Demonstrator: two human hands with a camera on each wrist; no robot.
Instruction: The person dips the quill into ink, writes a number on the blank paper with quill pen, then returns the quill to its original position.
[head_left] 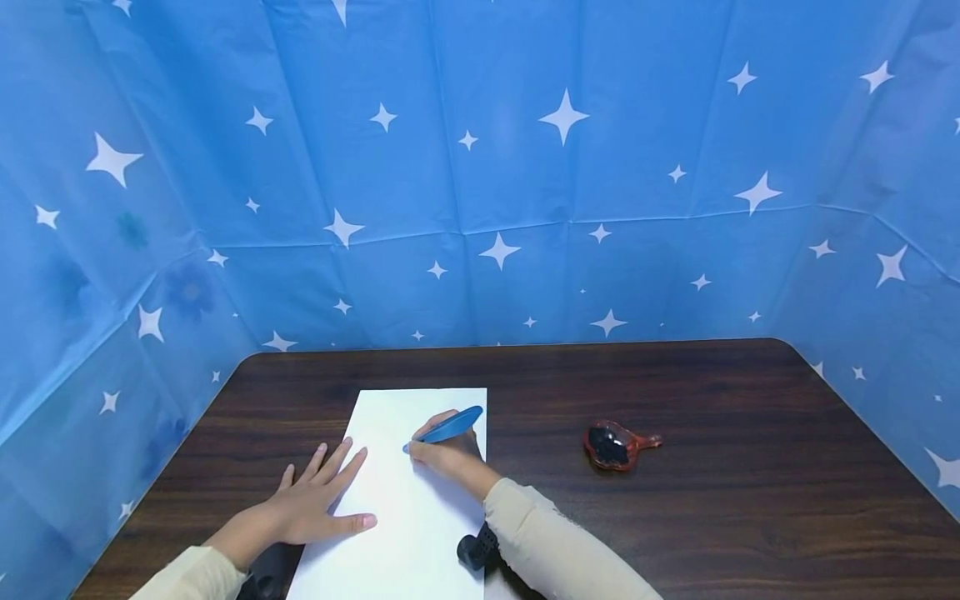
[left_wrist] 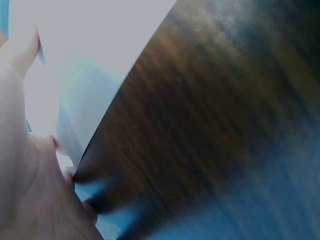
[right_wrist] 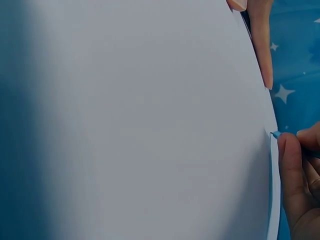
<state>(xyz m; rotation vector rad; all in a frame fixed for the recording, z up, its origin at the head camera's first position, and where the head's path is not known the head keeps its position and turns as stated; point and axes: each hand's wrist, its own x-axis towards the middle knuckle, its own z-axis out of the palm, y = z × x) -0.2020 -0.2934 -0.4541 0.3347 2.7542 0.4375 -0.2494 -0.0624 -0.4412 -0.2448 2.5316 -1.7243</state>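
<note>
A white sheet of paper (head_left: pixel 405 533) lies on the dark wooden table. In the head view my left hand (head_left: pixel 307 504) rests on its left edge, fingers spread and straight, the thumb on the sheet. My right hand (head_left: pixel 453 460) pinches a blue pen (head_left: pixel 456 425) with a broad, feather-like body, its tip at the upper part of the paper. The right wrist view shows the pen tip (right_wrist: pixel 276 134) at the sheet between finger and thumb. I cannot make out any mark on the paper. In the left wrist view the palm (left_wrist: pixel 40 200) is beside the paper's edge.
A small reddish-brown dish (head_left: pixel 632 442) with a short handle and a black inside stands right of the paper. The wooden table (head_left: pixel 720 508) extends to the right. A blue curtain with white stars (head_left: pixel 517 183) hangs behind and at both sides.
</note>
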